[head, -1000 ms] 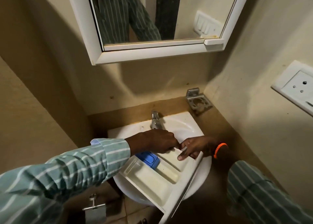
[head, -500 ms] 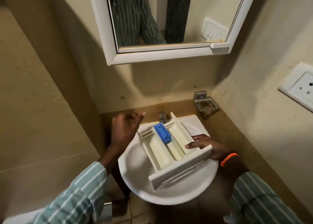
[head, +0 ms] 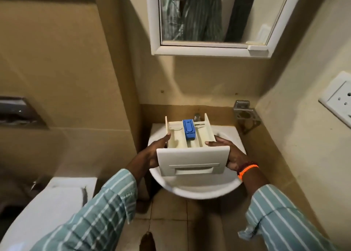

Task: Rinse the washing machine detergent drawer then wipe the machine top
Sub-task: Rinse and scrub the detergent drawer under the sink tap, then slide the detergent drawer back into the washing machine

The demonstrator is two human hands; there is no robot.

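While we hold the cream plastic detergent drawer (head: 191, 148) over the round white ceramic washbasin (head: 199, 191), its flat rectangular front panel with a recessed handle slot faces us and its open compartments point toward the wall. Our left hand (head: 152, 154) grips the drawer's left side wall, thumb over the rim, and our right hand (head: 230, 154) grips the right side, its fingers (head: 210, 143) curled over the top edge just behind the front panel. Inside, smooth moulded dividers split the drawer into long channels; a glossy blue plastic siphon cap (head: 189, 129) sits in the middle channel. We cannot tell whether any compartment holds liquid. We can read no writing on the panel.

Behind the drawer's far end, a bit of the metal tap (head: 197, 116) shows at the basin's back edge. An orange band (head: 247, 170) circles our right wrist, and both sleeves are teal cloth with white stripes. A white-framed mirror (head: 209, 50) hangs above, a metal holder (head: 246, 115) is fixed by the basin's back right corner, and a white toilet (head: 47, 203) stands at the left.
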